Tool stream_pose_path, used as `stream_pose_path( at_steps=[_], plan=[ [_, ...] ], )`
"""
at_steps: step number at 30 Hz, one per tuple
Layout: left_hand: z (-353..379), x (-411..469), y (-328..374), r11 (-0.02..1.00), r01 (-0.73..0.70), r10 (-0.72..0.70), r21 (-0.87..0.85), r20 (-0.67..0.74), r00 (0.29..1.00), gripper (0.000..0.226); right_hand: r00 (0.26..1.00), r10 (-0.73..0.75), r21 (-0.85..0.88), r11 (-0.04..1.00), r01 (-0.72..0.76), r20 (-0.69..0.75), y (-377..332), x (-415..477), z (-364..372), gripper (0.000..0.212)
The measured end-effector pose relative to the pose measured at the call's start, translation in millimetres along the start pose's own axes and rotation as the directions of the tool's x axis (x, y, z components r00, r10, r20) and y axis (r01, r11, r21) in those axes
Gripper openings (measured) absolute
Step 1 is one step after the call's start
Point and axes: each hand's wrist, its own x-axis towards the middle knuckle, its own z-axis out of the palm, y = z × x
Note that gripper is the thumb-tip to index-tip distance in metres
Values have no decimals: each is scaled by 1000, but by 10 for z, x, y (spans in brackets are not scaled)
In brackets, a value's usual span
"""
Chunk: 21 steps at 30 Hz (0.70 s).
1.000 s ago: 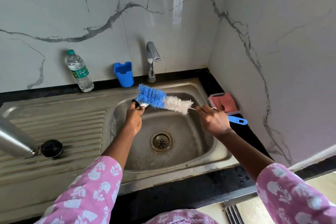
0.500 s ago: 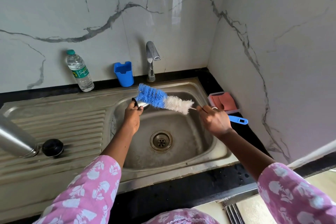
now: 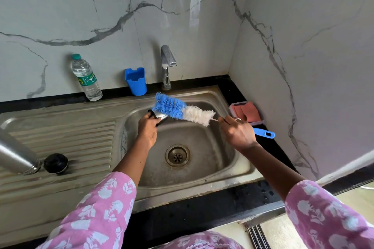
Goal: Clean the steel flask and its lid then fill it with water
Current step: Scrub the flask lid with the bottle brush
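My left hand (image 3: 148, 130) grips a small steel lid (image 3: 159, 115) with a black rim over the back left of the sink basin (image 3: 202, 168). My right hand (image 3: 238, 133) holds a bottle brush (image 3: 182, 111) by its blue handle (image 3: 265, 133). The brush's blue and white bristles lie against the lid. The steel flask (image 3: 14, 153) lies on its side on the drainboard at the far left. A round black stopper (image 3: 55, 163) sits just beside the flask's mouth.
A tap (image 3: 167, 64) stands behind the basin, with no water running. A blue plastic cup (image 3: 136, 81) and a plastic water bottle (image 3: 86, 78) stand against the back wall. A tray with a pink sponge (image 3: 245, 111) sits on the black counter at the right.
The brush and both hands have shifted only slightly over the basin. The flask and stopper lie where they were.
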Motion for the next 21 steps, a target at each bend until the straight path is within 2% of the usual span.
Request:
stream_pose_path(
  at_steps=[2, 4, 6, 10, 15, 19, 21],
  plan=[
    [-28, 29, 28, 998, 25, -26, -56, -29, 999, 31, 1000, -17, 3, 1000, 17, 0, 56, -87, -32, 33],
    [-56, 56, 17, 996, 21, -25, -85, -44, 999, 26, 1000, -23, 17, 1000, 24, -11, 99, -151, -68, 26],
    [-66, 68, -33, 999, 7, -9, -47, -40, 999, 22, 1000, -16, 22, 1000, 17, -24, 104, -137, -91, 26],
    [-18, 37, -105, 997, -33, 32, 63, 6, 999, 44, 1000, -5, -21, 1000, 5, -17, 20, 11, -75, 23],
    [-38, 58, -65, 997, -55, 55, 53, -1, 998, 50, 999, -28, -15, 1000, 28, -29, -2, -9, -53, 27],
    [-92, 48, 7, 999, -16, 16, -30, -12, 1000, 37, 998, -47, -3, 999, 47, -28, 60, -125, -35, 39],
    [-94, 54, 1, 998, 2, -5, -65, -41, 999, 27, 999, -48, -6, 999, 48, -23, 59, -110, -35, 38]
  ],
)
